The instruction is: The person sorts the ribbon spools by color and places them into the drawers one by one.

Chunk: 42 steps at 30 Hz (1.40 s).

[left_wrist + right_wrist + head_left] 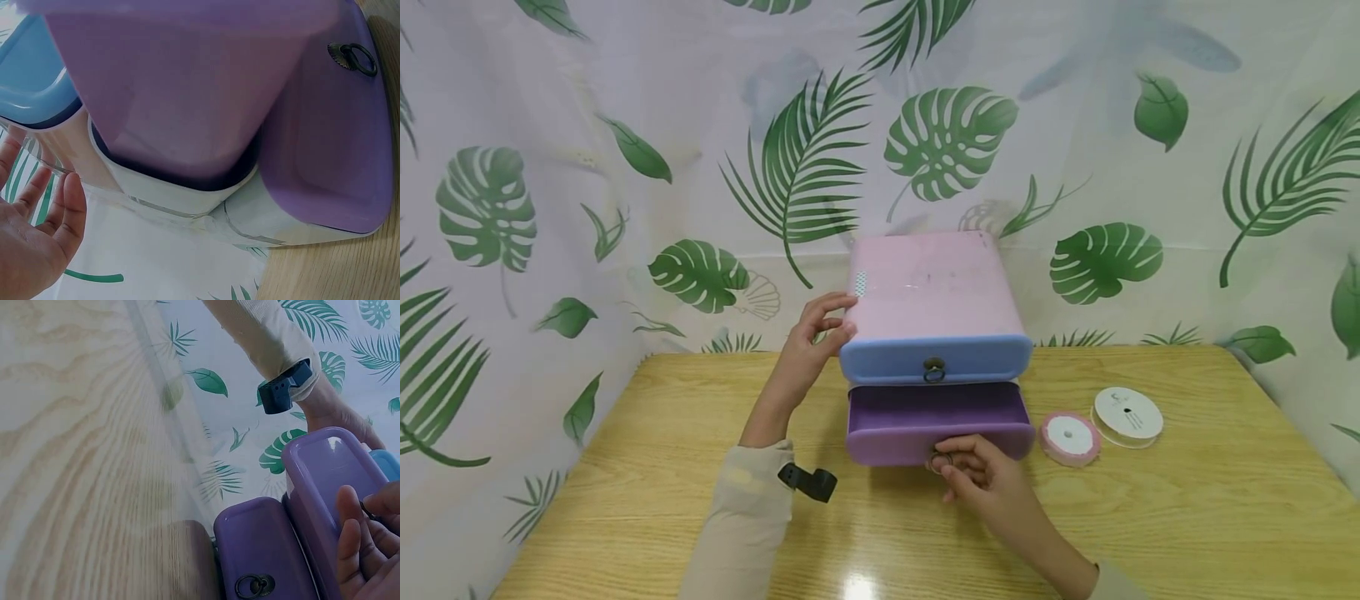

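A small drawer unit with a pink top (pixel 932 279) stands on the table. Its blue upper drawer (pixel 880 360) is closed and has a ring handle. Below it, a purple drawer (pixel 883 447) is pulled out, its visible inside bare. My right hand (pixel 988 483) pinches that drawer's ring pull (pixel 940 461) between thumb and fingers. Against the unit's left side rests my left hand (pixel 812 337), fingers loosely bent and holding nothing. The left wrist view shows a lower purple drawer (pixel 331 144), closed, with a dark ring handle (pixel 362 59).
Right of the unit, a pink-edged ribbon spool (pixel 1069 437) lies flat beside a larger white spool (pixel 1127 415). The wooden table (pixel 662 483) meets a leaf-print cloth (pixel 700 183) behind the unit. A black strap device (pixel 808 482) is on the left wrist.
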Available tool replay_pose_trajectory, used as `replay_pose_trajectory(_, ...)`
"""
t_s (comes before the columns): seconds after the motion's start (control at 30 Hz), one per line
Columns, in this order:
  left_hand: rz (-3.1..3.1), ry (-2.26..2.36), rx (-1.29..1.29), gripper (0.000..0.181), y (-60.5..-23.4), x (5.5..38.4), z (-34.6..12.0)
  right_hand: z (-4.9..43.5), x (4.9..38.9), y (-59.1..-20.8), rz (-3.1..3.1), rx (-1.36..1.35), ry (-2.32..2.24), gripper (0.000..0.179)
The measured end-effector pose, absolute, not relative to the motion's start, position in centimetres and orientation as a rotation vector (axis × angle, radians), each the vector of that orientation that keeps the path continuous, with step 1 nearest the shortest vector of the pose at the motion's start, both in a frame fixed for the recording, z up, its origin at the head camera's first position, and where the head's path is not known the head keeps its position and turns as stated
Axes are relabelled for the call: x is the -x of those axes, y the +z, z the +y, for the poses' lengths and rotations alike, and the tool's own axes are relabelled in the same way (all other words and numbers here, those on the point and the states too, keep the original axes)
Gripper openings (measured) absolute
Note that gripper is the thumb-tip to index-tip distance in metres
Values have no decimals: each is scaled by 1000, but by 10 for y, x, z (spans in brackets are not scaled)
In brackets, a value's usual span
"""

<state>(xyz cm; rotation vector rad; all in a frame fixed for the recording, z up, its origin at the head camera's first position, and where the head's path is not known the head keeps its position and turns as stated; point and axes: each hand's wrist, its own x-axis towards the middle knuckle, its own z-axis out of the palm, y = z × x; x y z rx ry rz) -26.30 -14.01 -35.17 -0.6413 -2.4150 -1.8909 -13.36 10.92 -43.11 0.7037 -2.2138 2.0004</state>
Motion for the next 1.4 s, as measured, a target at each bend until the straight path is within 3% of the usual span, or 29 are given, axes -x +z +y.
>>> replay_pose_trajectory(0.83,-2399,-1881,630,43,-358,261,-140,113,113,-441,-2225,-734,2010,20)
replay_pose_trajectory(1.4,-2413,-1892,635,43,-355,263,-140,119,111,-441,-2216,-862,2139,31)
